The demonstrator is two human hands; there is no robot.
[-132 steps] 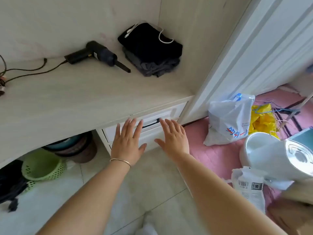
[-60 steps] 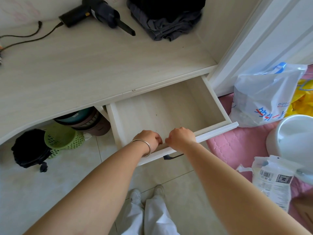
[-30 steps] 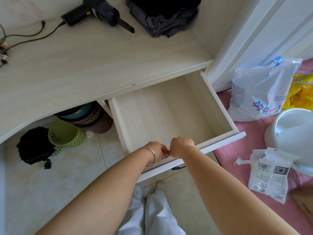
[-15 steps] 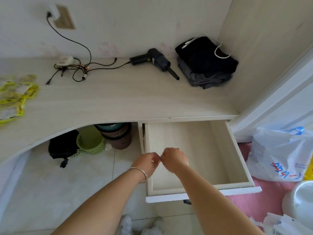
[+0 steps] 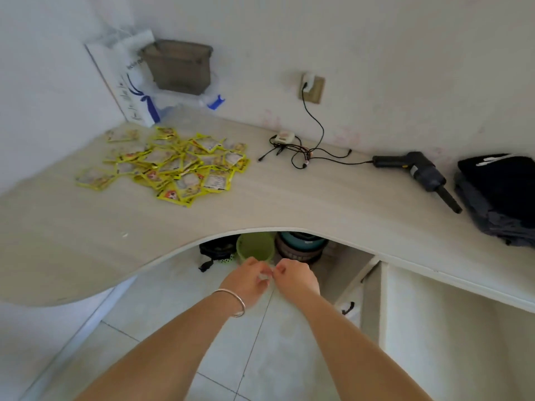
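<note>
While both arms reach forward over the tiled floor (image 5: 260, 357), the left grip (image 5: 250, 280) and the right grip (image 5: 295, 280) hang knuckle to knuckle just in front of the curved front edge of the desk (image 5: 289, 204). The fingers of both are curled inward. A small pale bit (image 5: 265, 276) shows between the fingertips, in the air above the floor, but it is too blurred to tell whether either grip pinches it or what it is. A thin bangle (image 5: 231, 302) circles the left wrist.

Under the desk, just behind the grips, stands a green basket (image 5: 254, 246), with a black bundle (image 5: 217, 250) on its left and stacked round pots (image 5: 301, 246) on its right. An open drawer (image 5: 451, 328) juts out beneath the desk's right end.

On the desk, yellow packets (image 5: 179, 166) lie heaped toward the left. Tangled cables (image 5: 301, 153) sit near the back edge, one running to a black handheld tool (image 5: 419, 175) beside folded dark clothes (image 5: 498, 195) at the right edge.
</note>
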